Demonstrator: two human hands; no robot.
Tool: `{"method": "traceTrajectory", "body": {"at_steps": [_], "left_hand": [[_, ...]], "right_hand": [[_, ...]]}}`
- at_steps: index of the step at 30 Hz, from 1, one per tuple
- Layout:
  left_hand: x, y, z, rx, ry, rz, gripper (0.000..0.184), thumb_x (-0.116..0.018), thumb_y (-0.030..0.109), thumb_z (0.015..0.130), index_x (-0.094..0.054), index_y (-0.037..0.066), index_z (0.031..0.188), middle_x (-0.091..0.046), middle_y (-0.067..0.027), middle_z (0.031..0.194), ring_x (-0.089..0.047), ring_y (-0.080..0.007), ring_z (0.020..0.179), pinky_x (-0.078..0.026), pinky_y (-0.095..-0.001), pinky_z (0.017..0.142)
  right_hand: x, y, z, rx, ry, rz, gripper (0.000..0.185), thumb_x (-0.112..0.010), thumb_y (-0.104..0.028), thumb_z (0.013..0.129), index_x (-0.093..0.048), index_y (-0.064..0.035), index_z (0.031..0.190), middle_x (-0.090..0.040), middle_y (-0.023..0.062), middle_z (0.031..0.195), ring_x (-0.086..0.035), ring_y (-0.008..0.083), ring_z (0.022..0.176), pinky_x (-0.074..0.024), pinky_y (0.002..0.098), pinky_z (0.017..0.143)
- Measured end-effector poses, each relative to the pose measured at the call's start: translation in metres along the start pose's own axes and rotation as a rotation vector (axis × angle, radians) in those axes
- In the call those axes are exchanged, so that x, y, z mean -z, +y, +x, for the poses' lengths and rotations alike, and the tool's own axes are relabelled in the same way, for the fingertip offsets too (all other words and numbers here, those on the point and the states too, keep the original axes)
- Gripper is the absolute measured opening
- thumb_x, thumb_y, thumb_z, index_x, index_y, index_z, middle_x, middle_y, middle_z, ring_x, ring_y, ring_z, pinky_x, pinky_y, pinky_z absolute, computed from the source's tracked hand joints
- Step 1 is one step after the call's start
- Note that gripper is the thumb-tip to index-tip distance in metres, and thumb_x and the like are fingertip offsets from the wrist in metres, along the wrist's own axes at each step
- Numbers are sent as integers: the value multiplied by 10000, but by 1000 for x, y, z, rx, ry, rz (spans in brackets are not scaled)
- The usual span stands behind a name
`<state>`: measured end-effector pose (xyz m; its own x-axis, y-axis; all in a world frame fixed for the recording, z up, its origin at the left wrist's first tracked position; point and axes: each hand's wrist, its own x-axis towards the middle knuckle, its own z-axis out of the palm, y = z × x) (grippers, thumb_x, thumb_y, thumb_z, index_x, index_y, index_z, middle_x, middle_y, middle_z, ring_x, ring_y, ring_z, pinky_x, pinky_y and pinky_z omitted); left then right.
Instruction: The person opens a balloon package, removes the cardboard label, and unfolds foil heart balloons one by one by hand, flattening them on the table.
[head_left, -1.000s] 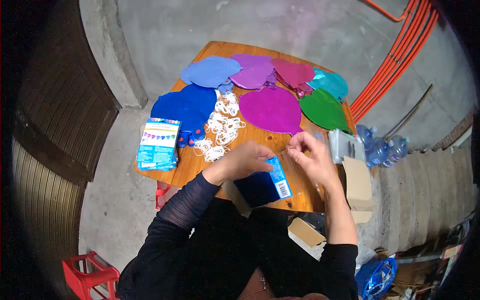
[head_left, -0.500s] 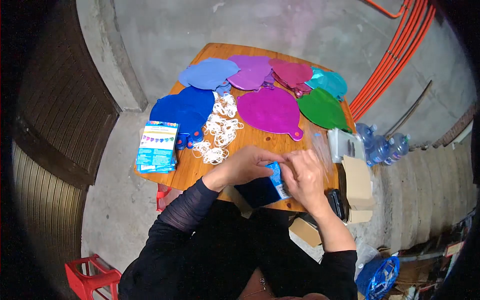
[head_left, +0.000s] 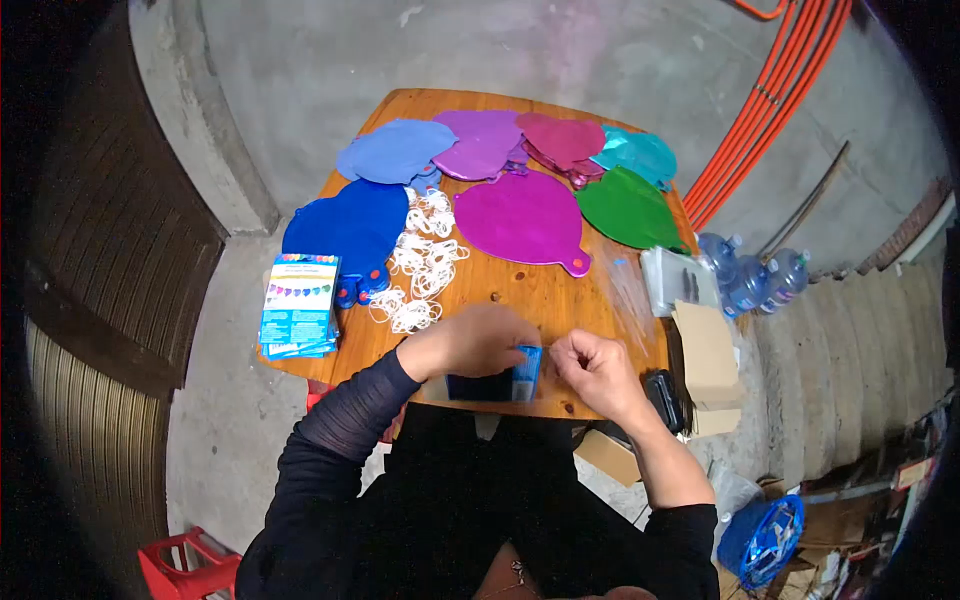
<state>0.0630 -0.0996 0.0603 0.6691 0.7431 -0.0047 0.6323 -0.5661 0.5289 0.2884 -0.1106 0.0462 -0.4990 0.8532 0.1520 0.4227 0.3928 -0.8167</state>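
Observation:
Near the table's front edge, my left hand (head_left: 480,340) is over a dark blue packet (head_left: 483,386) with a light blue printed end; motion blurs its fingers, and what they hold is unclear. Just right of the packet, my right hand (head_left: 592,367) is closed, with its fingertips pinched together; anything between them is too small to make out. Beyond both hands lies a magenta flat piece (head_left: 520,222) with a red dot on its tab. White looped strings (head_left: 427,262) are heaped left of it. A stack of printed packets (head_left: 298,305) lies at the table's left.
Blue (head_left: 350,228), light blue, purple, dark pink, teal and green (head_left: 632,208) pieces lie across the wooden table (head_left: 480,295). Clear sleeves and a plastic box (head_left: 680,281) are at the right, near cardboard (head_left: 706,355) and water bottles (head_left: 750,285). A red stool (head_left: 188,568) stands lower left.
My hands came together over the packet, then moved apart. The packet now lies more level under my left hand. The whole view has shifted slightly.

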Motion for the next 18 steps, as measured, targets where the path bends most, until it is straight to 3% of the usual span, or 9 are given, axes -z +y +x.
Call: {"method": "traceTrajectory", "body": {"at_steps": [3,6,9,10,13,14,18], "left_hand": [[-13,-1,12,-143,374,367,190,-676,157,763,-655,69,930,-629,-113,971,-567,-327,1047,-436,-488,922],[-24,10,23,-81,690,436,266,-704,210,730,-642,53,935,-565,-158,1130,-474,-365,1173,-366,-524,998],[-65,2,13,-74,627,294,380,-732,245,719,-617,20,1002,-529,-191,1172,-467,-401,1171,-355,-523,1014],[-74,3,8,-33,541,285,409,-739,247,717,-608,23,1033,-530,-190,1184,-461,-397,1185,-346,-526,1024],[-95,1,-3,52,356,272,477,-749,254,722,-584,30,1110,-529,-187,1224,-443,-387,1231,-316,-535,1056],[-100,-1,-5,55,351,283,483,-745,256,731,-578,32,1124,-525,-188,1241,-435,-383,1247,-305,-538,1067],[-106,-14,-10,78,329,241,470,-726,242,755,-571,40,1150,-510,-185,1299,-415,-366,1290,-279,-543,1095]], "right_hand": [[-14,24,-4,-95,206,317,161,-595,-113,922,-620,-6,805,-596,25,637,-527,75,560,-433,250,513],[-9,34,-12,-409,255,605,196,-564,-129,949,-640,-3,820,-636,28,660,-565,68,552,-447,228,484],[0,53,-25,-604,41,422,230,-561,-164,956,-648,-8,810,-656,52,676,-580,71,529,-452,231,445],[8,47,-26,-662,-111,271,235,-587,-193,932,-657,-9,804,-675,126,673,-622,182,497,-488,323,445],[21,50,-24,-48,144,-533,214,-597,-192,894,-654,-13,792,-652,220,676,-636,339,535,-513,436,491],[28,44,-21,-201,195,-713,179,-608,-181,864,-653,-25,788,-613,262,678,-623,424,624,-520,498,580],[47,72,0,-123,241,-963,151,-591,-88,799,-624,26,893,-644,258,788,-655,408,758,-551,464,650]]}}
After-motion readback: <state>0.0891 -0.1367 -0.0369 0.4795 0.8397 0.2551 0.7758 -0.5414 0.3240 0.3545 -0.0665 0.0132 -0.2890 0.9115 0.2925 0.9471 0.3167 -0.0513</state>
